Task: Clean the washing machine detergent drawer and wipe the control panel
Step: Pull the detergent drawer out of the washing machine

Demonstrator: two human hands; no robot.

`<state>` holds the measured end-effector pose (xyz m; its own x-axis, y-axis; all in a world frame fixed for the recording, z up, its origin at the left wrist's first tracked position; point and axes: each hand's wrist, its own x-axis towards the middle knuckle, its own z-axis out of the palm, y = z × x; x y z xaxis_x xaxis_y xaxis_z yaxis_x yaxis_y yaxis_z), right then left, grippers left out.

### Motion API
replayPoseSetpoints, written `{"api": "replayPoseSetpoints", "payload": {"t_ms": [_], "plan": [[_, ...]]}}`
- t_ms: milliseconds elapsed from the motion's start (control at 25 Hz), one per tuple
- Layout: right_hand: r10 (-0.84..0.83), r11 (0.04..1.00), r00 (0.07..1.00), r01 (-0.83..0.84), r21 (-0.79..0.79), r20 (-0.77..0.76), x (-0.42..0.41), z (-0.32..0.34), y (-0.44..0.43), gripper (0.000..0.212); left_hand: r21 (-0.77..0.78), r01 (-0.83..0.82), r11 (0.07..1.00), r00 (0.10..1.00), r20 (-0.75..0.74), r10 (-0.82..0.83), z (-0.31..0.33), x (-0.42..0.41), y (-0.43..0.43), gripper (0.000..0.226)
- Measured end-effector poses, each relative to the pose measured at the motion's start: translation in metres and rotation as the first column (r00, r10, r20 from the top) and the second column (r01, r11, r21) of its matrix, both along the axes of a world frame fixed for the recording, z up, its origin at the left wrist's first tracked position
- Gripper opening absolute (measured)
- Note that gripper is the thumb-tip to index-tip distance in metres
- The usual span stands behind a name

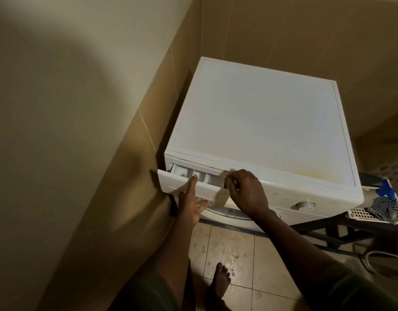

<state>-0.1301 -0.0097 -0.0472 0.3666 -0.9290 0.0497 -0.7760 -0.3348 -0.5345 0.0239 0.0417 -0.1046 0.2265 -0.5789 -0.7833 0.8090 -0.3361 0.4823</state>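
A white front-loading washing machine stands in a tiled corner. Its detergent drawer at the top left of the front is pulled partly out, and its white compartments show. My left hand grips the drawer front, thumb on top and fingers underneath. My right hand rests at the drawer's right end by the opening, fingers curled against the machine's front edge; whether it holds anything I cannot tell. The control panel with a round dial lies to the right of my hands.
A tiled wall runs close along the machine's left side. At the right a white plastic basket holds a blue-striped cloth and a blue object, on a dark stand. My bare foot is on the wet floor tiles.
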Motion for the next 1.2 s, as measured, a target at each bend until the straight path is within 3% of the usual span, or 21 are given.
{"api": "replayPoseSetpoints", "payload": {"t_ms": [160,440,1200], "plan": [[0.069,0.994,0.998,-0.069,0.082,-0.001,0.022,-0.007,0.010,0.025,0.047,0.136,0.990,0.991,0.001,-0.136,0.011,0.015,0.027,0.064],[0.124,0.967,0.990,-0.105,0.231,-0.070,0.041,-0.012,0.022,0.041,0.067,0.202,0.977,0.979,-0.012,-0.202,0.018,0.019,0.064,0.057],[0.219,0.947,0.916,-0.116,0.300,-0.337,0.061,-0.022,0.010,0.053,0.069,0.317,0.946,0.948,-0.002,-0.318,0.016,0.027,0.090,0.040]]}}
